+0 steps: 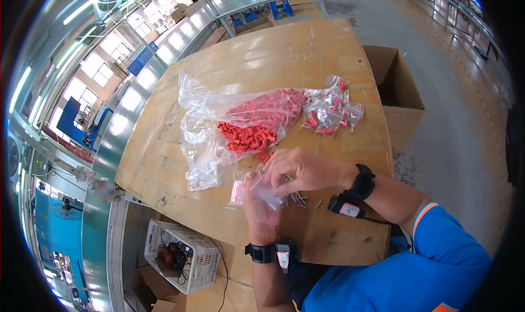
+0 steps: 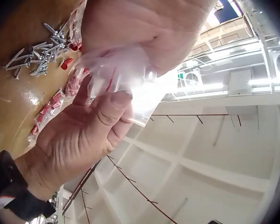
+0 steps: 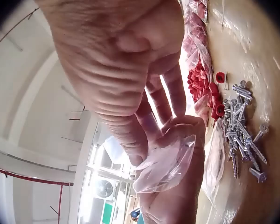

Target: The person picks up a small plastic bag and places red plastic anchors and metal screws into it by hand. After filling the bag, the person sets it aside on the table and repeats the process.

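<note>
A small clear plastic bag (image 1: pixel 266 195) with a red line along it is held up between both hands, close over the table. My right hand (image 1: pixel 306 169) pinches it between thumb and fingers, seen in the left wrist view at the bag (image 2: pixel 116 77). My left hand (image 1: pixel 261 213) holds the bag from the other side, palm up, its fingertips partly hidden by the plastic. Beside the hands lies a loose pile of metal screws (image 3: pixel 242 130). Just beyond them, red plastic plugs (image 1: pixel 249 138) spill from a large clear bag (image 1: pixel 202 112).
Several filled small bags (image 1: pixel 333 114) lie at the table's right. Flat small bags (image 1: pixel 237 193) with red marks lie left of my left hand. A cardboard box (image 1: pixel 404 115) stands beyond the right edge, a white crate (image 1: pixel 205 265) below the near left edge.
</note>
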### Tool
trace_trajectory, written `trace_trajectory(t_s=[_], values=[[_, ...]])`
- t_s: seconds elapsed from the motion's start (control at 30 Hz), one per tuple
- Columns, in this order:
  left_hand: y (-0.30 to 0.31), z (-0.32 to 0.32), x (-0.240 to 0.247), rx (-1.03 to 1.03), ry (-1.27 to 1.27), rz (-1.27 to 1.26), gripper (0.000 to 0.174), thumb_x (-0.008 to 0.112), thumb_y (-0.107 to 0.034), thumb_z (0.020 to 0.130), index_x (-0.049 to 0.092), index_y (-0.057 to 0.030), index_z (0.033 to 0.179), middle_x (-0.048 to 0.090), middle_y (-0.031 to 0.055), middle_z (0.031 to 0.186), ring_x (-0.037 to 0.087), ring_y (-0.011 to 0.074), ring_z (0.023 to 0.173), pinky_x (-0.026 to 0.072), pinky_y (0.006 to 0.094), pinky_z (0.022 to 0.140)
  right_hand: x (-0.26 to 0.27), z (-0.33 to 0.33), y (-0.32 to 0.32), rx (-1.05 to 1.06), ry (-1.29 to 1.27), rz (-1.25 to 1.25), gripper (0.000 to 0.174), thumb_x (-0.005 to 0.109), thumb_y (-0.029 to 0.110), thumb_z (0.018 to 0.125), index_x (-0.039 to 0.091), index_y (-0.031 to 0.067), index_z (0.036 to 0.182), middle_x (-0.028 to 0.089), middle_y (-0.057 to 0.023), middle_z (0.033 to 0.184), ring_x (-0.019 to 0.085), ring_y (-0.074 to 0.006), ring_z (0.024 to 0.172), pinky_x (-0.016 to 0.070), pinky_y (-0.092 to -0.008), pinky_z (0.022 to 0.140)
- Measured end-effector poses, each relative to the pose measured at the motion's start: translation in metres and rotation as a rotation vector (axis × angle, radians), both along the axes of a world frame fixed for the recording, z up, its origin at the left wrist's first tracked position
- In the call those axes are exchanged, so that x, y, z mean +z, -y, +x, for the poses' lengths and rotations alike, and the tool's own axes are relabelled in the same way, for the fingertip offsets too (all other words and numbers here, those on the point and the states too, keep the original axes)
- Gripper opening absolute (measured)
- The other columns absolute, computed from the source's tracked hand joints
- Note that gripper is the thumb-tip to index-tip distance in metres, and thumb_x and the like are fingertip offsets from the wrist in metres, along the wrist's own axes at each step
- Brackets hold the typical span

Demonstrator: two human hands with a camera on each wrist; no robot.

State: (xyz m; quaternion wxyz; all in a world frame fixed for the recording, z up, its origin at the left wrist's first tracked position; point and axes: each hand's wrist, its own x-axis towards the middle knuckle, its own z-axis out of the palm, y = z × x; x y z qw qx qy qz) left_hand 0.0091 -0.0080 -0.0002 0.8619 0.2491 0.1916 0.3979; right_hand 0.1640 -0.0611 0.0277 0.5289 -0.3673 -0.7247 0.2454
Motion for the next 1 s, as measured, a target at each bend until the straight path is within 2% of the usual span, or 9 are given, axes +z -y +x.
trace_trajectory(t_s=[0.17,0.27,0.37,0.43,0.47,0.57,0.67,0.83,1.0], values=[[-0.011,-0.008,-0.021,-0.017,-0.104,0.09,0.02,0.039,-0.02,0.094,0.05,-0.0074,0.104,0.058,0.0112,0.108,0.06,0.0236,0.095,0.0528,0.037,0.076,0.002,0.0,0.001,0.05,-0.186,-0.097,0.007,0.069,0.007,0.078,0.065,0.0017,0.08,0.065,-0.005,0.087,0.059,-0.012,0.084,0.0477,-0.0259,0.075],[0.004,0.001,0.005,0.125,-0.208,0.072,0.018,0.039,-0.015,0.092,0.049,-0.0058,0.104,0.057,0.0071,0.094,0.058,0.0174,0.081,0.0508,0.0296,0.064,0.002,-0.001,0.002,0.068,-0.34,-0.192,0.008,0.068,0.008,0.081,0.064,0.0013,0.082,0.065,-0.0042,0.087,0.06,-0.0109,0.08,0.048,-0.0241,0.073],[-0.003,-0.003,-0.004,0.081,0.2,-0.077,0.016,0.041,-0.012,0.09,0.049,-0.0057,0.103,0.048,0.0023,0.077,0.046,0.0113,0.064,0.0407,0.0225,0.051,0.0,0.001,0.0,0.115,-0.614,-0.37,0.009,0.065,0.009,0.084,0.063,0.0009,0.088,0.064,-0.0031,0.087,0.06,-0.0096,0.076,0.0484,-0.0223,0.071],[-0.003,-0.006,-0.004,0.041,0.234,-0.018,0.013,0.044,-0.015,0.09,0.049,-0.0063,0.098,0.041,0.0,0.071,0.036,0.0095,0.057,0.0331,0.0211,0.047,-0.003,0.004,-0.002,0.109,-0.698,-0.427,0.011,0.063,0.01,0.086,0.062,0.0009,0.092,0.064,-0.0025,0.087,0.06,-0.0092,0.075,0.0486,-0.0215,0.07],[-0.003,-0.007,-0.003,0.019,0.251,0.013,0.012,0.046,-0.017,0.091,0.049,-0.0065,0.096,0.037,-0.0011,0.068,0.031,0.0086,0.054,0.0293,0.0204,0.045,-0.004,0.005,-0.003,0.095,-0.698,-0.458,0.012,0.062,0.01,0.086,0.061,0.001,0.093,0.064,-0.0023,0.086,0.06,-0.009,0.075,0.0487,-0.0217,0.07],[0.0,-0.007,0.007,0.0,0.148,-0.036,0.016,0.051,-0.024,0.091,0.048,-0.0086,0.09,0.041,-0.002,0.069,0.037,0.0081,0.055,0.0342,0.0196,0.045,-0.006,0.001,-0.003,0.074,-0.703,-0.528,0.013,0.062,0.011,0.087,0.061,0.0014,0.095,0.063,-0.0021,0.084,0.06,-0.0081,0.075,0.049,-0.022,0.068],[0.008,0.002,0.011,0.096,-0.236,-0.016,0.021,0.056,-0.029,0.09,0.049,-0.0085,0.091,0.047,-0.002,0.072,0.046,0.0078,0.058,0.0404,0.0199,0.047,-0.006,-0.003,-0.003,0.081,-0.701,-0.542,0.013,0.062,0.012,0.086,0.061,0.0017,0.094,0.062,-0.002,0.083,0.059,-0.0073,0.074,0.0487,-0.0215,0.067],[0.01,0.005,0.015,0.232,-0.242,0.124,0.018,0.054,-0.024,0.091,0.05,-0.0067,0.09,0.053,0.0001,0.074,0.054,0.0102,0.062,0.0477,0.0237,0.051,-0.011,0.007,-0.005,0.067,-0.437,-0.674,0.021,0.065,0.016,0.085,0.062,0.0024,0.1,0.063,-0.0015,0.092,0.058,-0.0064,0.081,0.0479,-0.0196,0.071],[0.008,0.004,0.01,0.236,-0.235,0.182,0.014,0.053,-0.018,0.092,0.053,-0.0045,0.088,0.055,0.0022,0.074,0.054,0.0112,0.063,0.0474,0.0247,0.054,-0.001,0.005,0.002,0.049,-0.31,-0.72,0.021,0.065,0.019,0.085,0.063,0.0011,0.096,0.062,-0.0001,0.084,0.057,-0.0067,0.075,0.046,-0.0204,0.066]])
